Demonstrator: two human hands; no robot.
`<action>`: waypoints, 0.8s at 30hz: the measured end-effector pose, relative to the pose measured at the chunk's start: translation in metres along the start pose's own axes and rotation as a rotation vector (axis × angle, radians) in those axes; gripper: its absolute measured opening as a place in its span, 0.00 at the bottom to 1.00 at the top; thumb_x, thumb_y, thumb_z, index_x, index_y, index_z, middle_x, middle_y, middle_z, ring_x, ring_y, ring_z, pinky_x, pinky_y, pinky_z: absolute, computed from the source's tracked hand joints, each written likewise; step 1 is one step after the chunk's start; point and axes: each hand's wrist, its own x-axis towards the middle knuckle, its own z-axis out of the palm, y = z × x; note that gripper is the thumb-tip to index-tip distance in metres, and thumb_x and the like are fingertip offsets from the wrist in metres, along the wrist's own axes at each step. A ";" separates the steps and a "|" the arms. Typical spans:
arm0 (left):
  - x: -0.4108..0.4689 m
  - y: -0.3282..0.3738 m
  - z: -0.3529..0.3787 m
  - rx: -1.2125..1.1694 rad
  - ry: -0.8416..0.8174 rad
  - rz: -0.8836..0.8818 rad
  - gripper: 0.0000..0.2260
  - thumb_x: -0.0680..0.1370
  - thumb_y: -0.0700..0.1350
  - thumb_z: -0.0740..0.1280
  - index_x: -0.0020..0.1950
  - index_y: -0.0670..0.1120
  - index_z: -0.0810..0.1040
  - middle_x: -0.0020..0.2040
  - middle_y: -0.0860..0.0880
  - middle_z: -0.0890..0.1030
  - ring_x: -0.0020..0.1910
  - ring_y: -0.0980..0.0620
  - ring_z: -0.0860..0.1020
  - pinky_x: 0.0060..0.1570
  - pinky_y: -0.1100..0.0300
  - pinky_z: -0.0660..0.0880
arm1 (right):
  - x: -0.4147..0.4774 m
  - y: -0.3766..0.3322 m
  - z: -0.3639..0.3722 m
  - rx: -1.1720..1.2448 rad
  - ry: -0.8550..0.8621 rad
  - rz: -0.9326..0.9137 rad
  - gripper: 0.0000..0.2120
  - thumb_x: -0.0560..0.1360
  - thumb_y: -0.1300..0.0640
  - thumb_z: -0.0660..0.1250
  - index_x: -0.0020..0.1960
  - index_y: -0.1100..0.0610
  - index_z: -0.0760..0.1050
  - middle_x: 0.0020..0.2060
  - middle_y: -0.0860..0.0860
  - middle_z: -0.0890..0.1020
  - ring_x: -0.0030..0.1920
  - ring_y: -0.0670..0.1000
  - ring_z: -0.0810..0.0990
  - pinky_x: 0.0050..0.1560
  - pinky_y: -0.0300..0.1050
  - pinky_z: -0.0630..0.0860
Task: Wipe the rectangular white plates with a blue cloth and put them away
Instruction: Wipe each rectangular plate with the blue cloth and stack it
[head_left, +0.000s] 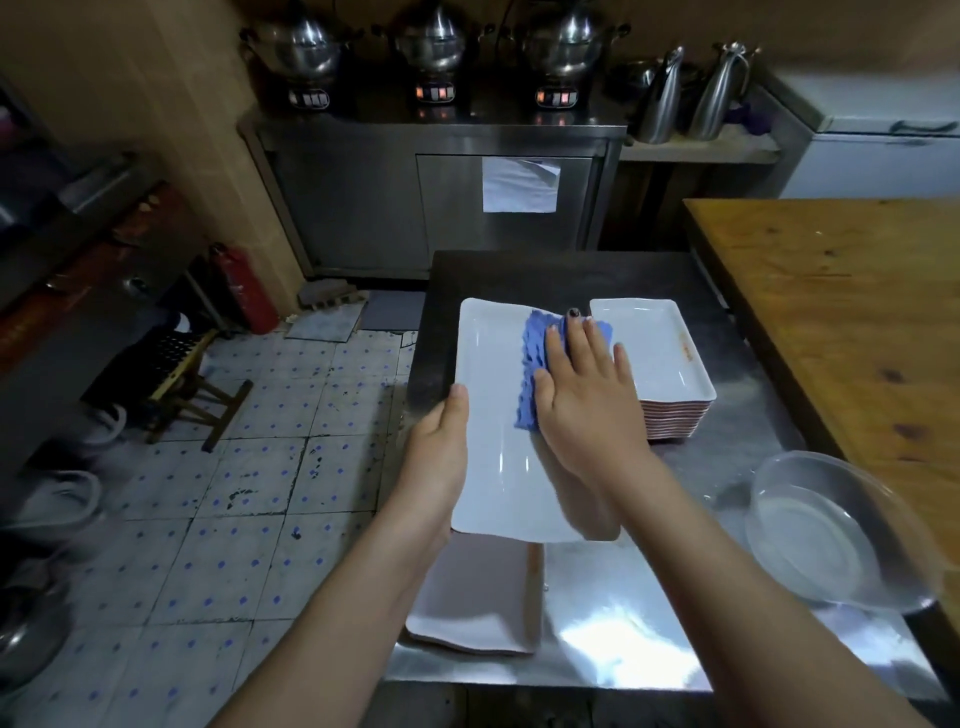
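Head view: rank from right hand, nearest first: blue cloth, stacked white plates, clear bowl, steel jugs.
1. Blue ribbed cloth: under the right hand.
2. Stack of white rectangular plates: just right.
3. Clear glass bowl: near right.
4. Tall steel jugs: far back shelf.

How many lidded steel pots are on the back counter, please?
3, in a row on the back counter: left pot, middle pot, right pot. None looks hidden.

One view only, worn at head height. It looked forward and steeply down onto the steel surface, near enough that the left hand and right hand sat mid-frame. The wide lens bowed the edges. The tiled floor lay at left, and the steel cabinet across the room faced the camera.
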 end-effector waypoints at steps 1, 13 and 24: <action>0.000 0.001 0.000 -0.003 0.012 -0.009 0.15 0.80 0.55 0.56 0.45 0.50 0.79 0.37 0.55 0.84 0.34 0.57 0.83 0.27 0.65 0.76 | -0.010 0.000 -0.001 0.007 -0.005 -0.018 0.27 0.81 0.47 0.39 0.77 0.55 0.41 0.77 0.53 0.41 0.76 0.51 0.37 0.72 0.48 0.33; -0.006 0.000 0.017 0.006 0.043 -0.112 0.19 0.78 0.64 0.50 0.48 0.57 0.76 0.40 0.56 0.79 0.36 0.61 0.77 0.31 0.66 0.75 | -0.018 -0.034 -0.008 0.121 -0.188 -0.247 0.28 0.81 0.55 0.47 0.77 0.59 0.40 0.77 0.53 0.40 0.76 0.52 0.36 0.74 0.52 0.37; 0.007 0.000 0.001 -0.034 0.074 -0.097 0.20 0.78 0.61 0.54 0.46 0.50 0.79 0.37 0.53 0.82 0.33 0.54 0.81 0.25 0.65 0.74 | -0.060 0.001 0.004 -0.005 -0.190 -0.311 0.25 0.81 0.47 0.38 0.77 0.48 0.37 0.72 0.41 0.31 0.67 0.42 0.23 0.69 0.47 0.29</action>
